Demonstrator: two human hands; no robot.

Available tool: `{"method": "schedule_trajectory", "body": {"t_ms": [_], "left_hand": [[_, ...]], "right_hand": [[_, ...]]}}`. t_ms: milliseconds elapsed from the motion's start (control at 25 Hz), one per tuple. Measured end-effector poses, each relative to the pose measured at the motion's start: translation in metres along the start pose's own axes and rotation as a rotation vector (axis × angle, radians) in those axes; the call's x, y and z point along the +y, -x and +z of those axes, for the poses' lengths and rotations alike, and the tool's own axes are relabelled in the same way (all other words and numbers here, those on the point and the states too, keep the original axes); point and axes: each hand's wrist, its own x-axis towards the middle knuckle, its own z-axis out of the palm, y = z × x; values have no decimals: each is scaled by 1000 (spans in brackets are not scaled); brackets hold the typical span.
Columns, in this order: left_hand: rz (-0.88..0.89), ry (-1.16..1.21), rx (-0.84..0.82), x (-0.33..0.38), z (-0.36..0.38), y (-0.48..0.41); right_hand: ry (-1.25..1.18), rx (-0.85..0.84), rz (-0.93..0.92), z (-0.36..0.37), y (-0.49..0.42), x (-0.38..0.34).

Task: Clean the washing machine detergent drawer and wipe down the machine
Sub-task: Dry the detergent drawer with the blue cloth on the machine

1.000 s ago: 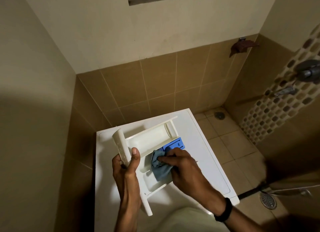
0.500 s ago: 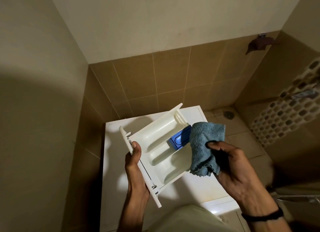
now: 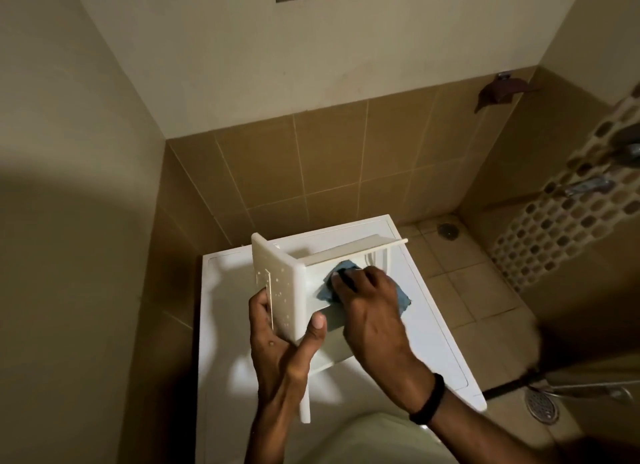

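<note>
Left hand (image 3: 280,335): grips the front panel of the detergent drawer (image 3: 277,283), with the thumb along the panel's near right edge and the fingers wrapped behind its left edge; the palm faces up and the forearm rises from the bottom of the view.
Right hand (image 3: 370,311): lies palm down on the drawer's side wall, its fingers bent over a blue cloth (image 3: 325,290) and pressing it to the plastic; the wrist carries a black band (image 3: 427,399).
Detergent drawer: white, held between the two hands above the middle of the washing machine (image 3: 225,325) top, turned on its side so the front panel stands upright at the left and the body runs away towards the machine's rear right corner.
Cloth: bunched under the right hand, its corners showing left and right of the fingers.
Washing machine: white, its flat top below both hands, set into a corner of tan tiled walls.
Floor drain (image 3: 542,406): round metal grate on the tiled floor, right of the machine's near corner.
Taps (image 3: 585,186): on the mosaic wall, well right of the machine.
</note>
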Motion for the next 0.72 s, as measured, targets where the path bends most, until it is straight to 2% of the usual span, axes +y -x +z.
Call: {"method": "schedule_trajectory", "body": {"t_ms": [80,160,200,280,360,480,560,640,720], "left_hand": [[38,-68,17,-2,-2,-2],[38,-15,54,-5,-6,-5],[31,40,66,-5,-7,-6],[40,78,81,-6,-8,-4],[78,48,89,-4,-8,1],[73,5,90,-6,-2,4],[70,-22,101,-6,2,4],[73,3,113,-10,3,4],[81,72,130,-6,1,7]], "right_hand": [[-104,-62,-34,4,0,-13],[-249,-155,-149,2,8,-19],[-265,-203,-212,-1,12,-20],[-116,-186,-290,0,10,-6],[26,-182,-185,0,-3,17],[4,-161,43,-4,-10,22],[-89,-132,-26,0,3,-3],[-209,-189,-157,-6,15,-25],[-171,-170,-179,-10,9,-15]]}}
